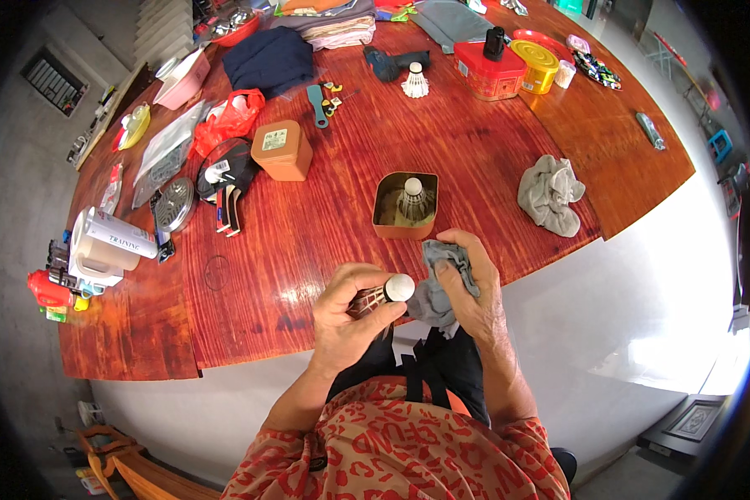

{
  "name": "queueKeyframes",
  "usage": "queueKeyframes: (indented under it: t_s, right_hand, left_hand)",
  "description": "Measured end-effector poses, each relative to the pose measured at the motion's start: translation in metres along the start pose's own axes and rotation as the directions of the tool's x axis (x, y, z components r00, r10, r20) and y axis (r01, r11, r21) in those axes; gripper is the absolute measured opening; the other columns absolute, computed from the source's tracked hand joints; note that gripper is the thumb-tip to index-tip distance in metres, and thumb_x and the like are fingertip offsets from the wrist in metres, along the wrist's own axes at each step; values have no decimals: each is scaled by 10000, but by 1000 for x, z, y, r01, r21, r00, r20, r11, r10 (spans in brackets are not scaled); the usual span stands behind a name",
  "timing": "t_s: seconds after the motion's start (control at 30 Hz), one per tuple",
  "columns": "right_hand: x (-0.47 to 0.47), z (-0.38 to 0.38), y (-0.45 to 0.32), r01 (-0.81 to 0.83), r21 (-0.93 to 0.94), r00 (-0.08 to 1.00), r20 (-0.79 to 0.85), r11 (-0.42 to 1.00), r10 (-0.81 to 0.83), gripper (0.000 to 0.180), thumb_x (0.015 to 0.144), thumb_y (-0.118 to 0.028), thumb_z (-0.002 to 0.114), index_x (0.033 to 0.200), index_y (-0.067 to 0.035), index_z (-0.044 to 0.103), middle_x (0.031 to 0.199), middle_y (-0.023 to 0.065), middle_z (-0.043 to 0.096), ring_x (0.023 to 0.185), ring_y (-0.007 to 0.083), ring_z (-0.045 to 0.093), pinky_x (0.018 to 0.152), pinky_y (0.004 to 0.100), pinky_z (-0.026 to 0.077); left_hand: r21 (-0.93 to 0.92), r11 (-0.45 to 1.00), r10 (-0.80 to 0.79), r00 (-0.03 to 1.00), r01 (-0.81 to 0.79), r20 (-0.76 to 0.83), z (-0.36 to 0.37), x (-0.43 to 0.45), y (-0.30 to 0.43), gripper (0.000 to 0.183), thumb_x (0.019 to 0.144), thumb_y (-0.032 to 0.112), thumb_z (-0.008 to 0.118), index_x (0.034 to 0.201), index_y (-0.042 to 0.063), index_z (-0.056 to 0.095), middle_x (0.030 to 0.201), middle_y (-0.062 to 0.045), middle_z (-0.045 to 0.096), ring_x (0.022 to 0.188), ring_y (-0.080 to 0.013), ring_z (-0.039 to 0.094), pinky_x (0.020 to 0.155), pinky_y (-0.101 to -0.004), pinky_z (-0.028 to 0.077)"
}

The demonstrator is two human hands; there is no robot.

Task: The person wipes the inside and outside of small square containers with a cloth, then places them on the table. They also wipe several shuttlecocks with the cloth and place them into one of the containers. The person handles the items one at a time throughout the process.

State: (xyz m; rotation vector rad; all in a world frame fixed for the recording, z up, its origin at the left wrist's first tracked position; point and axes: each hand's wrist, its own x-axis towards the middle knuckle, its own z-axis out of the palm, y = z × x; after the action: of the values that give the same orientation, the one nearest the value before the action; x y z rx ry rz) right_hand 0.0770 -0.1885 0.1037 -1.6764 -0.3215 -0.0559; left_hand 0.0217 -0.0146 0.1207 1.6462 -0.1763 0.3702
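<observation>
My left hand [344, 319] holds a shuttlecock [399, 288] near the table's front edge, its white cork pointing right and its feathers partly hidden by my fingers. Gripped in my right hand [475, 294], just to the right, is a crumpled grey cloth [440, 294]. Beyond my hands an open brown container [405, 232] holds another shuttlecock [414, 200], cork up. A third shuttlecock [415, 81] stands cork up farther back on the wooden table [350, 144]. At the right lies a light grey crumpled cloth [550, 195].
Left of the open container are a lidded orange-brown box [282, 150], a badminton racket [231, 169], a round metal lid [175, 204] and a white tube [122, 234]. A red box [490, 72] and a yellow tub [537, 65] stand at the back right.
</observation>
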Motion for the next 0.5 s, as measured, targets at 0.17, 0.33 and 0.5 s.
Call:
queueKeyframes:
  t_s: [0.17,0.33,0.5]
  right_hand:
    - [-4,-2,-12,-81,188,964,263,979,30,410,837,-17,495,1247,-9,498,1137,157,527,1078,260,507,962,357,383]
    - [-12,3,-6,183,269,971,101,946,-217,279,830,6,626,1106,20,594,1054,139,576,968,220,567,847,320,455]
    - [-18,2,-2,262,208,958,65,943,-280,263,778,54,631,1039,16,631,991,127,613,879,204,598,781,309,480]
  left_hand:
    - [-266,921,-233,951,283,203,0,-3,-8,245,818,55,735,1046,-1,662,944,-49,625,808,-97,604,706,-235,510]
    - [-446,800,-358,916,401,181,5,-2,-11,208,853,61,701,1043,-9,657,928,-18,604,809,-76,605,700,-207,511]
    - [-549,755,-327,931,359,159,4,-9,-16,221,887,83,661,1094,7,654,925,-33,649,794,-68,612,690,-215,523]
